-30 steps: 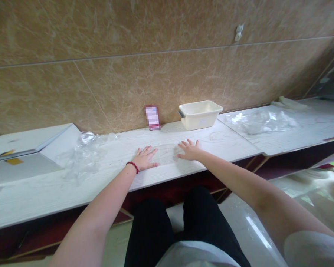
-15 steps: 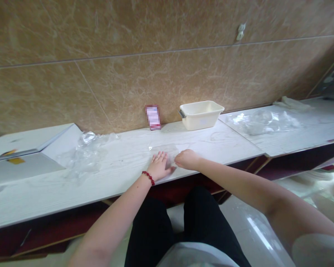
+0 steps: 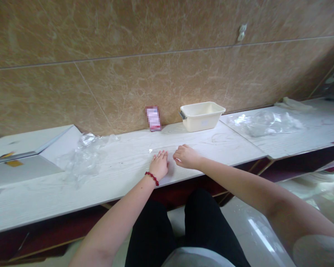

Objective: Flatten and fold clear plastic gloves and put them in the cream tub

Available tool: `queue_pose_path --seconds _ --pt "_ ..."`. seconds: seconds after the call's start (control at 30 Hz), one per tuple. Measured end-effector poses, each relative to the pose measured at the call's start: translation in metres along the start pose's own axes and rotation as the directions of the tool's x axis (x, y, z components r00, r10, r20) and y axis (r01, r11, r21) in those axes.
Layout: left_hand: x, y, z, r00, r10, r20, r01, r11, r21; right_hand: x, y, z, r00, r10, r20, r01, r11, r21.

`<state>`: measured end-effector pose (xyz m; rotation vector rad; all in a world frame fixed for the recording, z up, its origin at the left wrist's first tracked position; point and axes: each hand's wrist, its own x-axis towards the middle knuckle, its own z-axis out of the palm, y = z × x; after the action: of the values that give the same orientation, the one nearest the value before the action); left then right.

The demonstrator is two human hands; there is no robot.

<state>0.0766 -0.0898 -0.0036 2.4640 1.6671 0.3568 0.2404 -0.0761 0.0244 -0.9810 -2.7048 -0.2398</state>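
A thin, flat piece of clear plastic [image 3: 156,151], which looks like a bag, lies on the white wood-grain counter in front of me. It is hard to see against the pale surface. My left hand [image 3: 159,165], with a red bead bracelet at the wrist, rests palm down on it, fingers stretched forward. Just to the right, my right hand [image 3: 187,157] is curled, thumb and fingers pinched together at the plastic's right side. The exact contact at its fingertips is too faint to make out.
Behind my hands stands a cream plastic bin [image 3: 202,124] with a grey handle. A pink-and-white blurred item [image 3: 154,119] leans on the wall. Crumpled clear plastic [image 3: 86,155] lies left beside a white box [image 3: 30,168]; more crumpled plastic [image 3: 269,123] lies right. The counter's front edge [image 3: 122,197] is near.
My right hand has shifted slightly away from me, its fingers changing their curl. My left hand has turned slightly and drawn its thumb in, still flat on the plastic.
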Motion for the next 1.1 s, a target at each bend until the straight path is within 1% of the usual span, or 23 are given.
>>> queue_pose_path --seconds 0.07,0.13,0.17,0.2,0.23,0.27,0.3,0.33,0.37,0.4,0.43,0.47,0.5,0.53,0.57,0.6,0.67,0.7,0.8,0.9,0.97,1.03,1.1 --pt "0.006 -0.003 -0.007 0.999 0.001 0.054 0.004 0.996 -0.084 0.002 0.004 -0.004 0.998 -0.007 -0.068 0.015 0.993 0.114" --pt "0.011 -0.006 -0.019 0.99 0.01 0.14 0.019 0.978 -0.207 0.005 0.009 -0.007 0.99 0.008 -0.141 0.034 0.955 0.294" --pt "0.014 -0.008 -0.027 0.982 0.01 0.191 0.044 0.96 -0.276 0.007 0.013 -0.009 0.984 0.03 -0.175 0.044 0.913 0.405" --pt "0.016 -0.01 -0.037 0.969 0.012 0.245 0.078 0.932 -0.354 0.009 0.017 -0.01 0.977 0.071 -0.2 0.046 0.849 0.526" --pt "0.018 -0.012 -0.048 0.954 0.005 0.3 0.132 0.891 -0.435 0.012 0.021 -0.01 0.968 0.135 -0.211 0.036 0.759 0.65" --pt "0.019 -0.015 -0.058 0.938 0.009 0.347 0.191 0.822 -0.537 0.016 0.026 -0.01 0.955 0.218 -0.201 0.015 0.639 0.769" --pt "0.02 -0.018 -0.068 0.921 0.044 0.388 0.244 0.713 -0.658 0.019 0.032 -0.01 0.936 0.311 -0.166 -0.009 0.491 0.871" --pt "0.021 -0.021 -0.077 0.901 0.083 0.425 0.305 0.574 -0.76 0.024 0.038 -0.009 0.915 0.39 -0.104 -0.028 0.318 0.948" --pt "0.022 -0.026 -0.085 0.882 0.123 0.455 0.366 0.429 -0.826 0.029 0.044 -0.007 0.902 0.431 -0.021 -0.041 0.134 0.99" --pt "0.023 -0.03 -0.09 0.871 0.161 0.464 0.408 0.288 -0.867 0.034 0.05 -0.006 0.901 0.428 0.071 -0.055 -0.048 0.997" --pt "0.026 -0.036 -0.093 0.868 0.183 0.462 0.437 0.161 -0.885 0.04 0.055 -0.004 0.911 0.382 0.155 -0.077 -0.211 0.974" --pt "0.029 -0.042 -0.093 0.874 0.188 0.448 0.447 0.051 -0.893 0.046 0.06 -0.002 0.925 0.306 0.225 -0.112 -0.346 0.932" --pt "0.033 -0.049 -0.091 0.885 0.176 0.431 0.444 -0.042 -0.895 0.053 0.065 0.0 0.935 0.217 0.279 -0.159 -0.447 0.88" --pt "0.037 -0.057 -0.087 0.896 0.151 0.417 0.435 -0.118 -0.893 0.059 0.069 0.002 0.938 0.132 0.321 -0.211 -0.517 0.83" --pt "0.042 -0.064 -0.081 0.904 0.117 0.41 0.425 -0.177 -0.888 0.066 0.072 0.005 0.933 0.061 0.355 -0.262 -0.561 0.786" --pt "0.047 -0.072 -0.074 0.906 0.085 0.415 0.423 -0.219 -0.879 0.073 0.075 0.009 0.924 0.003 0.383 -0.309 -0.585 0.75" --pt "0.056 -0.085 -0.059 0.905 0.038 0.423 0.417 -0.271 -0.867 0.084 0.078 0.019 0.898 -0.079 0.433 -0.39 -0.599 0.699" --pt "0.059 -0.091 -0.051 0.906 0.029 0.421 0.411 -0.289 -0.865 0.088 0.078 0.025 0.885 -0.101 0.454 -0.419 -0.596 0.685" --pt "0.067 -0.101 -0.032 0.909 0.045 0.415 0.407 -0.311 -0.859 0.093 0.078 0.045 0.864 -0.085 0.496 -0.451 -0.566 0.69" --pt "0.071 -0.106 -0.021 0.889 0.087 0.45 0.455 -0.291 -0.842 0.089 0.076 0.06 0.87 -0.032 0.492 -0.445 -0.481 0.755" --pt "0.074 -0.107 -0.017 0.885 0.086 0.457 0.462 -0.272 -0.844 0.087 0.075 0.065 0.872 -0.033 0.488 -0.452 -0.435 0.779" --pt "0.076 -0.108 -0.016 0.895 0.067 0.441 0.442 -0.273 -0.855 0.086 0.074 0.067 0.872 -0.041 0.488 -0.455 -0.435 0.777" --pt "0.077 -0.11 -0.015 0.902 0.057 0.428 0.425 -0.298 -0.855 0.088 0.075 0.069 0.872 -0.037 0.487 -0.449 -0.456 0.769"
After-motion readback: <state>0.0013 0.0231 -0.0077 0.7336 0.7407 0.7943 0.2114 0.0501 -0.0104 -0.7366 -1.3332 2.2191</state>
